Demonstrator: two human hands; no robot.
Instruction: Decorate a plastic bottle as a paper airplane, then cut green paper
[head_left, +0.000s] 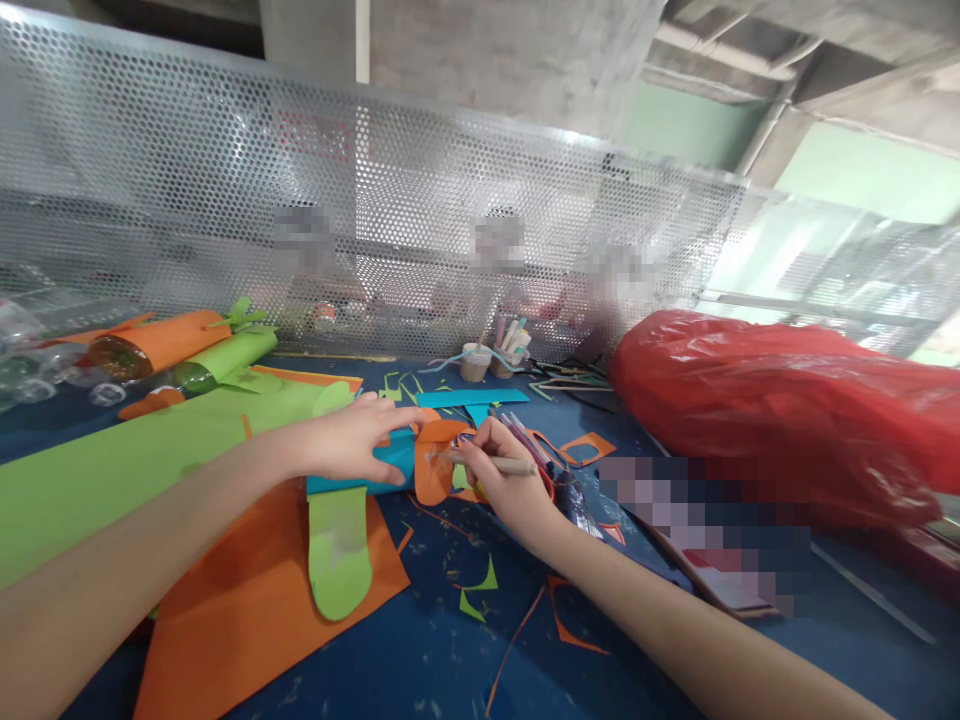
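My left hand (351,438) lies over a bottle wrapped in blue paper (390,462) and grips it from above, fingers curled round its top. A green paper wing (339,545) hangs from the bottle's near side. At the bottle's right end sits an orange paper piece (435,470). My right hand (501,480) is closed on a thin wooden stick or brush (495,463), whose tip touches the orange piece. Both hands are over a blue table (420,640).
Orange sheet (247,600) and green sheet (97,465) lie at left. Paper-wrapped bottles (184,350) rest at back left. Small cups with pens (495,358) stand by a perforated metal screen (420,200). A red plastic bag (780,410) fills the right. Paper scraps (480,590) litter the table.
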